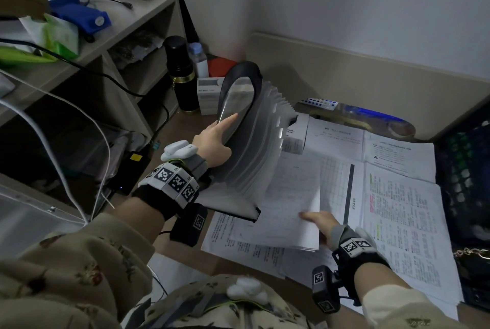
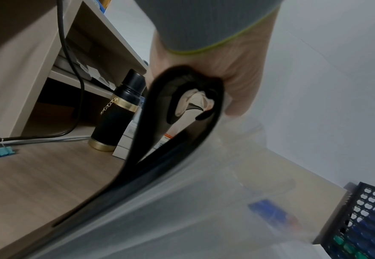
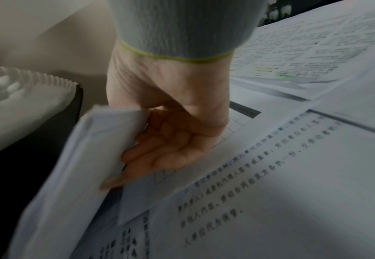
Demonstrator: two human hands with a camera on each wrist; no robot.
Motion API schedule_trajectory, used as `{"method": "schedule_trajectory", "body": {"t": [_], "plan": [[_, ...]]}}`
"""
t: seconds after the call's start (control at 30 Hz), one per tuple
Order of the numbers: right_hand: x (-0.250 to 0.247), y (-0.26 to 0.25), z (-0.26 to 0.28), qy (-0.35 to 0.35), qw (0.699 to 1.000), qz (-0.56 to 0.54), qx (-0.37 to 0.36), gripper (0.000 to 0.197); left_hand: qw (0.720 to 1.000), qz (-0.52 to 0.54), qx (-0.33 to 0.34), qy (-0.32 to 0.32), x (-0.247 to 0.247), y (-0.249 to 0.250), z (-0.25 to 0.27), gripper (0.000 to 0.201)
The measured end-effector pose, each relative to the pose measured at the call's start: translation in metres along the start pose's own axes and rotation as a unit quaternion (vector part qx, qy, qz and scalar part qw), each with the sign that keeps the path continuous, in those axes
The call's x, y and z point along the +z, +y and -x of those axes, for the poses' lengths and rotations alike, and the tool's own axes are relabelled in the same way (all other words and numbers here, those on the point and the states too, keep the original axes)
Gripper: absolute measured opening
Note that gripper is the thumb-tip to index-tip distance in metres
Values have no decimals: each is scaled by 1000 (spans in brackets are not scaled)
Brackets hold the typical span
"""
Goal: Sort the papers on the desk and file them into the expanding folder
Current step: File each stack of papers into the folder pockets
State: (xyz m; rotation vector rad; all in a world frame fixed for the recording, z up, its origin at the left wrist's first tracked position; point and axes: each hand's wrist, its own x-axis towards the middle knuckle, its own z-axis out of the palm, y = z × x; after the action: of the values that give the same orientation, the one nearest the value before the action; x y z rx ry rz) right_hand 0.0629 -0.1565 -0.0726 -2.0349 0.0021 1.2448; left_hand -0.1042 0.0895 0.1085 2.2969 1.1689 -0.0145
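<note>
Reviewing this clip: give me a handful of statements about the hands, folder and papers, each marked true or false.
1. The left hand holds the expanding folder by its flap side. True.
2. The folder lies closed and flat on the desk. False: it is fanned open and propped up, its pockets spread.
3. The right hand holds a sheaf of papers by its edge. True.
4. The sheaf is already inside a pocket. False: it is outside, beside the folder, above the other papers on the desk.
5. A black flask stands behind the folder. True.
6. The desk to the right of the folder is bare. False: printed sheets cover it.
</note>
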Motion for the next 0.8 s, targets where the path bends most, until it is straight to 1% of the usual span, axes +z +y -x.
{"method": "schedule_trajectory", "body": {"t": [0.07,0.1,0.2,0.33,0.43,0.5,0.6,0.8], "plan": [[1,2,-5,4,1000,8,-7,66,1000,2,2,0,1,0,0,92],[2,1,-6,11,1000,16,-14,65,1000,3,5,0,1,0,1,92],[6,-7,4,41,997,29,-54,49,1000,7,13,-4,2,-2,0,92],[9,-13,13,66,992,46,-94,35,1000,8,12,-6,3,-2,-1,92],[8,-17,17,77,990,60,-106,29,1000,7,13,-7,4,-2,-1,92],[7,-19,17,81,987,70,-116,30,1000,5,16,-9,4,-3,-1,92],[6,-22,19,89,986,74,-123,38,1000,8,21,-12,4,-3,-2,91],[4,-32,33,77,983,110,-124,46,1000,14,24,-6,4,-4,-1,91]]}}
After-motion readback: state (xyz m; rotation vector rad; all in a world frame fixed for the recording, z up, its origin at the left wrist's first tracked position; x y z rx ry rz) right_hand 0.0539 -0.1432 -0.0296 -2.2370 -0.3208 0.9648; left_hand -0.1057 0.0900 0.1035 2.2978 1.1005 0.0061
